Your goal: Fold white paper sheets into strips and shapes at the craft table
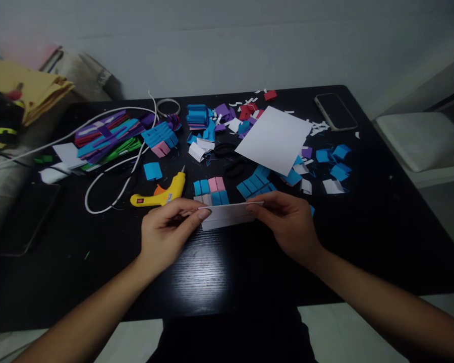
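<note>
Between my two hands is a folded strip of white paper (229,216), held level above the front part of the black table (109,282). My left hand (170,227) pinches its left end, thumb on top. At the right end, my right hand (287,222) grips the strip between thumb and fingers. Just beyond the paper lie small blue, pink and white folded paper pieces (214,189) and a row of blue folded pieces (255,185). A yellow glue gun (162,194) rests beside my left hand, its nozzle pointing away from me.
A white sheet (276,138) covers part of the scraps, near black-handled scissors (232,166). Bundled coloured strips (109,133) and a white cord (87,194) lie at left. A phone (336,112) sits back right, a tape ring (168,107) at the back, a white stool (419,141) beyond.
</note>
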A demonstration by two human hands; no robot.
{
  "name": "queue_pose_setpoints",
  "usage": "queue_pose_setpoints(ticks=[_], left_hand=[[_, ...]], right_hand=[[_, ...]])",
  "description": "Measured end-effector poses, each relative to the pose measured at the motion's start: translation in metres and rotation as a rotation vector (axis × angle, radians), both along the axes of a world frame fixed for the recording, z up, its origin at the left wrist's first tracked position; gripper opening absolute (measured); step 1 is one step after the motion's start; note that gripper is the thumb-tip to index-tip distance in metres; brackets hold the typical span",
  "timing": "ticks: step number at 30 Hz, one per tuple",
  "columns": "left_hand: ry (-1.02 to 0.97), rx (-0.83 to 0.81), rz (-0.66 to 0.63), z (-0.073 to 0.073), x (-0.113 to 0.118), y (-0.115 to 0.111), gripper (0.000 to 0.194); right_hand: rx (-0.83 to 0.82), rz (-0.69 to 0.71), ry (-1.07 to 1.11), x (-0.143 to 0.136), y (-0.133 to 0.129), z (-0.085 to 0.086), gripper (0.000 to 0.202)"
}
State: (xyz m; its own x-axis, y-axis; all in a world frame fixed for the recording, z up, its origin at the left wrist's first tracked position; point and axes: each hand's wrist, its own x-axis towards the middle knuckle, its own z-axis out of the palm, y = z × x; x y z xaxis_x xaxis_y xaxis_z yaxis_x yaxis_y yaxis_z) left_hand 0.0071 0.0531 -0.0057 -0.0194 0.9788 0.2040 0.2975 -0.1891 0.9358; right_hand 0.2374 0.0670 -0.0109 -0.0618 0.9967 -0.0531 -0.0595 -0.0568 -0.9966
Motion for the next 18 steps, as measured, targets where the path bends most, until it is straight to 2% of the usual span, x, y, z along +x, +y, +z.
queue_pose_setpoints(ticks=[6, 11, 18], left_hand=[[0.007, 0.037, 0.002, -0.0024, -0.0008, 0.0015, 0.006], [-0.003, 0.024, 0.004, -0.0021, -0.0005, 0.0018, 0.006], [0.003, 0.001, 0.025, -0.0039, -0.001, 0.0023, 0.003]], right_hand=[[0.003, 0.004, -0.002, -0.0003, 0.0013, 0.0003, 0.012], [0.0, 0.022, 0.019, 0.0007, 0.0014, 0.0008, 0.004], [-0.015, 0.026, 0.032, 0.0001, 0.0022, 0.0005, 0.004]])
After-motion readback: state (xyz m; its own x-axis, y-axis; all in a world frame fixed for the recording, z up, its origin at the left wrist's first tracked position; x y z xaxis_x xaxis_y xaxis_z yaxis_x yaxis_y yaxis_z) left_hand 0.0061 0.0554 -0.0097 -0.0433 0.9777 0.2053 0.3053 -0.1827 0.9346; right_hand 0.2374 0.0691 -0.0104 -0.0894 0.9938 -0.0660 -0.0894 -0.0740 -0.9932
